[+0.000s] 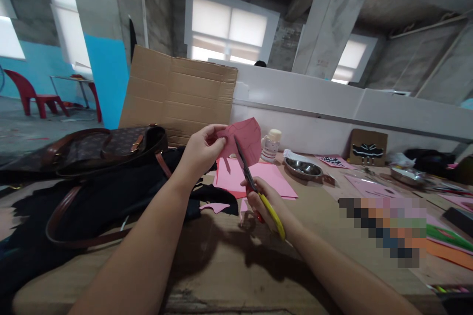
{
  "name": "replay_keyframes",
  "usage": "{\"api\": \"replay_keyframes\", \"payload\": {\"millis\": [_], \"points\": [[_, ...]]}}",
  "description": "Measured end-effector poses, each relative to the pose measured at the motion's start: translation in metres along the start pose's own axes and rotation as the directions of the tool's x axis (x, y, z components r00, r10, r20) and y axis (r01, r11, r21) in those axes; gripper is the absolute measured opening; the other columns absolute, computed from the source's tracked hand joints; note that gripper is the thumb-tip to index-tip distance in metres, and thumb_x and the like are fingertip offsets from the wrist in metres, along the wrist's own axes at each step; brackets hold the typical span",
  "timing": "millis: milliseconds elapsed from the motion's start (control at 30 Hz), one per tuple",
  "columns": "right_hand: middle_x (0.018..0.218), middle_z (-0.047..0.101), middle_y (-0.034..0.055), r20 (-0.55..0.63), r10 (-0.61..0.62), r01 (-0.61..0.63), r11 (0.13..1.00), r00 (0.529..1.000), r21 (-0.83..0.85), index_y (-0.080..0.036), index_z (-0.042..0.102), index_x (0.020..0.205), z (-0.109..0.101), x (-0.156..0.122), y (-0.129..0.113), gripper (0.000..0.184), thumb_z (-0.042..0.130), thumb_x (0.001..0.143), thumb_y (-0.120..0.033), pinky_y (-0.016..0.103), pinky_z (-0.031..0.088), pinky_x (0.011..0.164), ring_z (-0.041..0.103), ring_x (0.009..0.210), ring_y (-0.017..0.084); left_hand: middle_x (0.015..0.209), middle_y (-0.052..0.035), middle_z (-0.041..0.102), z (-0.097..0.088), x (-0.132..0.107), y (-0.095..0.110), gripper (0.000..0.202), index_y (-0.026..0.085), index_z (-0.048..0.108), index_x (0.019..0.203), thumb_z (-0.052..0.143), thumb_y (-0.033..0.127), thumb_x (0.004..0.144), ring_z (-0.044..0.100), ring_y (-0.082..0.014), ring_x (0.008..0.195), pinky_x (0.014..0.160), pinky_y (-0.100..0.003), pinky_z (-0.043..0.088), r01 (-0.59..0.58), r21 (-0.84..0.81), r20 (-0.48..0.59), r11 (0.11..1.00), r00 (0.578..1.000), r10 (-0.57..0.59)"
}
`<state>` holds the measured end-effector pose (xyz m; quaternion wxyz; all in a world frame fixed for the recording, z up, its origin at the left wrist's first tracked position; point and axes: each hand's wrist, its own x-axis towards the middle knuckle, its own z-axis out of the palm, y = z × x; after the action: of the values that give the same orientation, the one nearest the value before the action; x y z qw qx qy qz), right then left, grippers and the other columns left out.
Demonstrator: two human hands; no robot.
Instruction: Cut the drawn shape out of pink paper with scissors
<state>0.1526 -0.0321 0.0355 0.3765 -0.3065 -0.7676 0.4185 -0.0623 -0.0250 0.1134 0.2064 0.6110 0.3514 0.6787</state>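
My left hand (201,150) is raised above the table and pinches a piece of pink paper (247,139) by its left edge. My right hand (264,204) grips yellow-handled scissors (254,189), whose dark blades point up into the lower edge of that paper. Beneath both hands, flat pink sheets (258,177) lie on the brown table (221,261), with small pink offcuts (214,206) beside them.
A brown patterned handbag (107,150) rests on black cloth (92,206) at the left. A cardboard sheet (177,93) leans against the white partition. A small bottle (271,145), a metal bowl (303,168), and coloured papers (443,241) lie to the right.
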Motion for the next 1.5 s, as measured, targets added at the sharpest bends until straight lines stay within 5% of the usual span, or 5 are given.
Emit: {"api": "replay_keyframes", "payload": {"millis": [167,600,1500], "points": [[0.069,0.044,-0.0049,-0.012,0.014,-0.014,1.0,1.0,0.006,-0.019,0.054,0.115,-0.0005,0.0016,0.0034,0.047,0.056,0.091,-0.059,0.021,0.033,0.043,0.039,0.049,0.008,0.107,-0.0081,0.075,0.001,-0.0022,0.0041,0.037,0.015,0.066,0.114,0.065,0.018,0.077,0.07,-0.0189,0.095,0.086,-0.029,0.054,-0.017,0.024,0.061,1.0,0.998,0.016],[0.07,0.045,-0.0051,-0.004,-0.005,0.005,1.0,1.0,0.017,-0.02,0.054,0.113,0.0016,-0.0003,0.0018,0.046,0.054,0.092,-0.061,0.021,0.032,0.043,0.038,0.048,0.007,0.101,-0.0073,0.074,-0.0024,-0.0006,-0.0029,0.038,0.017,0.066,0.117,0.07,0.034,0.084,0.068,-0.0179,0.087,0.08,-0.029,0.052,-0.034,0.085,0.052,0.996,0.998,0.03],[0.079,0.049,-0.0005,-0.014,-0.052,0.051,0.998,0.999,-0.024,-0.019,0.056,0.11,-0.0001,-0.001,-0.0032,0.048,0.055,0.091,-0.063,0.022,0.036,0.047,0.042,0.056,0.01,0.102,-0.0087,0.074,-0.0011,-0.0034,0.0027,0.038,0.017,0.066,0.117,0.07,0.036,0.084,0.068,-0.0192,0.088,0.08,-0.03,0.053,-0.023,0.096,0.081,0.995,0.997,0.015]]}}
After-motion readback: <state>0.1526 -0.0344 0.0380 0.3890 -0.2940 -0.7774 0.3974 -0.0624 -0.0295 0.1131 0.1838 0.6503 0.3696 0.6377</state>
